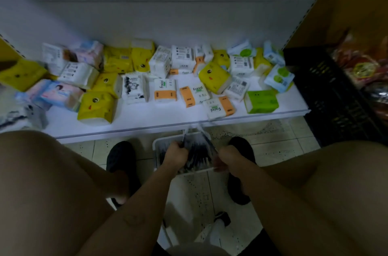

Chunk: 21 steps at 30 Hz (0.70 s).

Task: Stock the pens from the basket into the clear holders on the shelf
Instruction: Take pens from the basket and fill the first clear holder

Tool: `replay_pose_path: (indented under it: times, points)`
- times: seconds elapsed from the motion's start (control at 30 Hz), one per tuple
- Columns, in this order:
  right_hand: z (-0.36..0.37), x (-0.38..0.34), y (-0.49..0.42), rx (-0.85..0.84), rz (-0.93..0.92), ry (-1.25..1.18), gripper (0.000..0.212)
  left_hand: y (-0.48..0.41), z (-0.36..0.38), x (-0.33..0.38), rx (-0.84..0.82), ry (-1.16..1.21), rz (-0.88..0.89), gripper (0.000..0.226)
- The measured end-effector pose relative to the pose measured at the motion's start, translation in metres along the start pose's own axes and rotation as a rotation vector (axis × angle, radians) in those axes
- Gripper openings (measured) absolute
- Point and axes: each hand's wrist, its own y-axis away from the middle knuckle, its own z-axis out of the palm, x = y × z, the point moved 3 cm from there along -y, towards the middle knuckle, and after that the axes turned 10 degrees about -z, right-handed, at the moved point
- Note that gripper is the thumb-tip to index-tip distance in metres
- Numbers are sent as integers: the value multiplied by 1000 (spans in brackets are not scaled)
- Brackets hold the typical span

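Down over the white basket [156, 144], the left hand [175, 154] and the right hand [227, 158] each grip a few pens [207, 140]. Beyond both hands, tissue packs [165, 90] crowd the shelf [147, 118].

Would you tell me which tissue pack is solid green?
The green pack at the front right of the shelf; the others are yellow, white, orange-banded or pastel.

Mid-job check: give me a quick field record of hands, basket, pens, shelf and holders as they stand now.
left hand: grips pens above the basket
right hand: grips pens too, above the basket
basket: white, on the floor between the feet, more pens inside
shelf: low, white, holds tissue packs
clear holders: not in view
black crate: right of the shelf
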Motion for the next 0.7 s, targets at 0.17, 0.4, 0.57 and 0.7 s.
replay_pose_path:
  times: [0.17,0.4,0.57,0.7]
  points:
    - [-14,-16,28,231,-87,-8,29,22,-10,29,151,47,120,24]
    - [-17,-43,65,282,-393,-369,25,68,-18,63,43,449,250,11]
    - [-29,-75,85,107,-470,-623,20,101,-42,92,-7,652,337,12]
    - [-33,-105,100,28,-577,-619,17,127,-53,125,-42,617,444,11]
